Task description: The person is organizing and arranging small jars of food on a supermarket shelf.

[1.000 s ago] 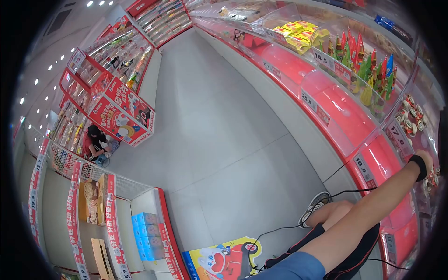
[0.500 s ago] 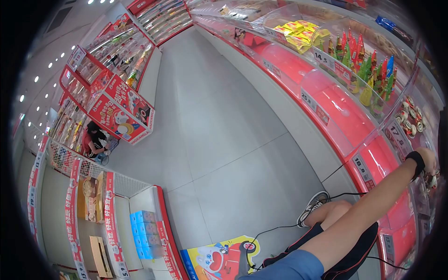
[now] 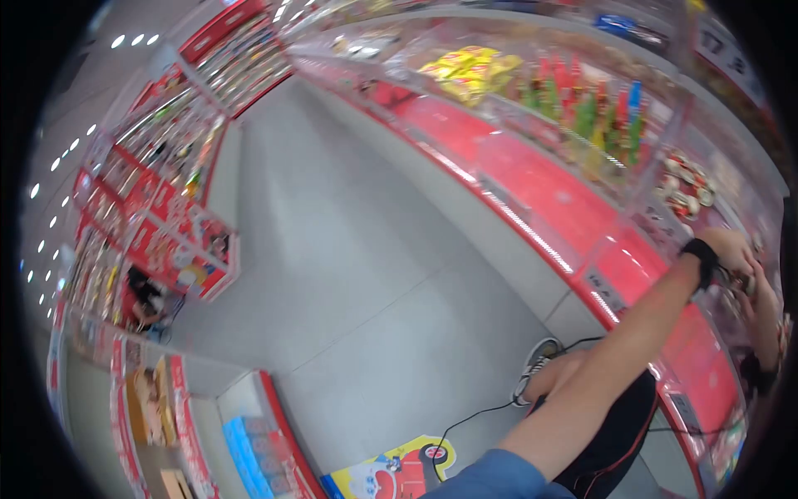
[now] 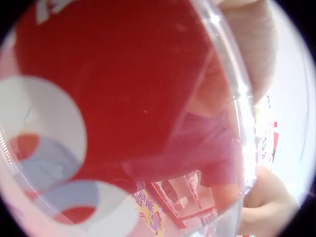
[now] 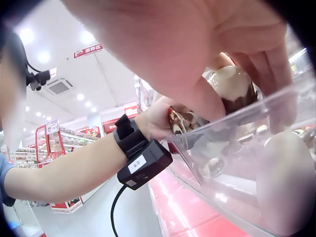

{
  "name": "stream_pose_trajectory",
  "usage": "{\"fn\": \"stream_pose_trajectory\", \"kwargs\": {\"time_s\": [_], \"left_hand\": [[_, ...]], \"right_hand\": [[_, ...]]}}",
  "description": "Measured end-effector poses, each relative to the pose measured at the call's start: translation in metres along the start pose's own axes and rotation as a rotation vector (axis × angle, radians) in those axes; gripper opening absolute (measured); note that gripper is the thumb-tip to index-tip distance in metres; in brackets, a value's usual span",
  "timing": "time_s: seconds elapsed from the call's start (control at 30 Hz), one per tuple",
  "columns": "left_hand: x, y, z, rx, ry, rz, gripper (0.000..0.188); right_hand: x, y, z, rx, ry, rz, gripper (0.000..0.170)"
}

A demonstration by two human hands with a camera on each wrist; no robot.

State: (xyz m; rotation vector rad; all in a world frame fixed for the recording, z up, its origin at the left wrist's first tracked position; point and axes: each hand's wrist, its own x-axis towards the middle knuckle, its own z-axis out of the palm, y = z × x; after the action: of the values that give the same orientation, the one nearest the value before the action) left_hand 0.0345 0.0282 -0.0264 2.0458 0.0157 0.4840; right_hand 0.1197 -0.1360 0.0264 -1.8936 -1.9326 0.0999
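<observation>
Both hands meet over a clear plastic bin [image 5: 217,129] of brown, white and red wrapped sweets [image 3: 686,185]. My left hand [image 3: 725,251], wearing a black wrist strap, curls its fingers round a brown-and-white wrapped sweet [image 5: 183,121] beside the bin wall. Close up in the right wrist view, my right hand [image 5: 197,44] holds a glossy cream-and-brown wrapped sweet [image 5: 231,84] between thumb and fingers. Their fingers partly cover both sweets. The left wrist view is filled by a red panel [image 4: 128,74] with white shapes behind shiny clear plastic.
Bins with yellow packets [image 3: 470,73] and colourful bottle-shaped packs [image 3: 582,100] line the shelf beyond. A grey aisle floor [image 3: 357,241] lies left of the red ledge. A red display stand [image 3: 179,237] and a crouching person [image 3: 143,299] are across it. A black cable [image 3: 470,420] trails by the leg.
The right hand has come into the head view beside the left hand. The left hand has moved up and left in the picture, while the whole head view has shifted and blurred.
</observation>
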Motion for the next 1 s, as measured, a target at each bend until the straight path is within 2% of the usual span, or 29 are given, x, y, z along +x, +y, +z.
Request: {"fn": "stream_pose_trajectory", "kwargs": {"time_s": [0.03, 0.07, 0.1, 0.2, 0.23, 0.27, 0.3, 0.33, 0.4, 0.43, 0.53, 0.57, 0.67, 0.8, 0.83, 0.87, 0.97, 1.0], "left_hand": [[-0.004, 0.002, -0.001, -0.190, -0.072, -0.034, 0.025], [-0.003, -0.002, 0.003, -0.203, -0.050, 0.010, 0.025], [-0.010, 0.009, -0.002, -0.227, -0.082, -0.014, 0.026], [-0.019, 0.032, -0.008, -0.281, -0.141, -0.192, 0.029], [-0.021, 0.033, -0.011, -0.340, -0.183, -0.197, 0.029], [-0.019, 0.032, -0.017, -0.280, -0.207, -0.288, 0.029], [-0.020, 0.034, -0.014, -0.241, -0.205, -0.231, 0.028], [-0.021, 0.027, -0.013, -0.210, -0.186, -0.190, 0.028], [-0.020, 0.031, -0.014, -0.205, -0.168, -0.246, 0.026], [-0.020, 0.033, -0.013, -0.221, -0.165, -0.255, 0.025], [-0.017, 0.034, -0.013, -0.236, -0.192, -0.317, 0.022], [-0.017, 0.035, -0.012, -0.225, -0.180, -0.330, 0.022], [-0.017, 0.040, -0.010, -0.207, -0.156, -0.360, 0.021], [-0.017, 0.039, -0.013, -0.240, -0.156, -0.414, 0.022], [-0.018, 0.038, -0.012, -0.268, -0.155, -0.422, 0.021], [-0.018, 0.037, -0.011, -0.299, -0.152, -0.426, 0.020], [-0.017, 0.038, -0.011, -0.325, -0.165, -0.443, 0.020], [-0.016, 0.038, -0.011, -0.332, -0.170, -0.458, 0.020]], "right_hand": [[-0.001, 0.020, 0.010, 0.121, 0.112, -0.051, 0.047], [0.003, 0.002, 0.004, 0.110, 0.039, -0.026, 0.040], [0.001, -0.005, -0.001, 0.028, 0.071, -0.041, 0.033], [0.000, 0.000, -0.007, -0.142, 0.222, -0.130, 0.031], [-0.003, 0.005, -0.011, -0.110, 0.267, -0.114, 0.034], [-0.004, 0.007, -0.022, -0.012, 0.269, -0.150, 0.036], [-0.014, 0.003, -0.035, -0.053, 0.335, -0.082, 0.035], [-0.024, 0.005, -0.040, 0.117, 0.339, -0.003, 0.035], [-0.040, 0.010, -0.057, 0.467, 0.350, 0.113, 0.034], [-0.047, 0.025, -0.058, 0.655, 0.390, 0.013, 0.034], [-0.087, 0.035, -0.081, 0.857, 0.343, 0.161, 0.034], [-0.100, 0.046, -0.080, 1.098, 0.330, 0.120, 0.032], [-0.131, 0.072, -0.085, 1.408, 0.420, 0.176, 0.030], [-0.174, 0.113, -0.091, 1.468, 0.564, 0.283, 0.035], [-0.183, 0.119, -0.093, 1.326, 0.581, 0.254, 0.037], [-0.190, 0.121, -0.096, 1.325, 0.626, 0.352, 0.035], [-0.213, 0.143, -0.096, 1.210, 0.762, 0.411, 0.022], [-0.219, 0.146, -0.097, 1.077, 0.807, 0.484, 0.020]]}}
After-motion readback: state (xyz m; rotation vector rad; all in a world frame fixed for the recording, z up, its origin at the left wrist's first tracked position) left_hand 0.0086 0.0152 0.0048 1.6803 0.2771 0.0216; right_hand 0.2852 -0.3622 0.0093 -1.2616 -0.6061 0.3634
